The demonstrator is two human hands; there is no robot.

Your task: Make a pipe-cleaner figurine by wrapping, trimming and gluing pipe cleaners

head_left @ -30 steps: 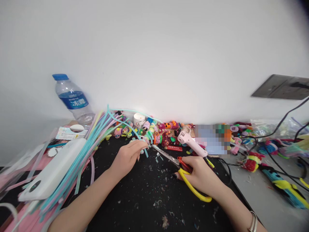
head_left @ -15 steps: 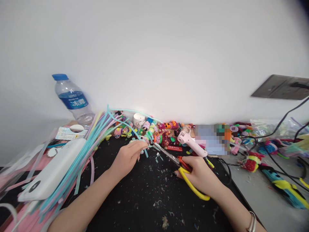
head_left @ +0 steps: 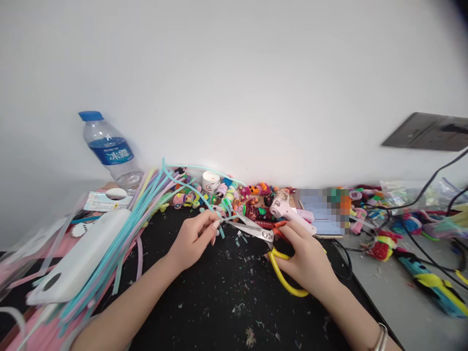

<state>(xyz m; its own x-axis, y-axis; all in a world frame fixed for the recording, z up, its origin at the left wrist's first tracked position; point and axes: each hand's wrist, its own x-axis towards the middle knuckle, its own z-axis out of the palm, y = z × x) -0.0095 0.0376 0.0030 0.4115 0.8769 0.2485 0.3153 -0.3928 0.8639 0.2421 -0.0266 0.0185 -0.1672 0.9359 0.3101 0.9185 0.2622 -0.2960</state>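
Note:
Near the middle, my left hand point(head_left: 199, 238) is closed in a pinch on a short, pale blue-green pipe cleaner point(head_left: 234, 218), whose free end sticks out to the right. My right hand point(head_left: 305, 256) grips scissors point(head_left: 261, 234) with yellow and orange handles. Their metal blades point left and lie at the pipe cleaner, close to my left fingertips; I cannot tell whether they touch it. Just behind the fingertips rest loose blue pipe cleaner pieces point(head_left: 222, 233). A black mat point(head_left: 204, 302) strewn with fluff and clippings spreads under both hands.
Left are a bundle of pastel pipe cleaners point(head_left: 120, 243), a white power bank point(head_left: 78, 258) and a leaning water bottle point(head_left: 111, 151). Small colourful figures point(head_left: 190, 197) line the wall. A pink glue gun point(head_left: 290, 214), a phone point(head_left: 321, 214) and black cables point(head_left: 420, 195) lie right.
My left fingers have turned and now hold the pipe cleaner out sideways toward the blades. The scissors have shifted slightly, their blades now lying flatter and pointing more directly left.

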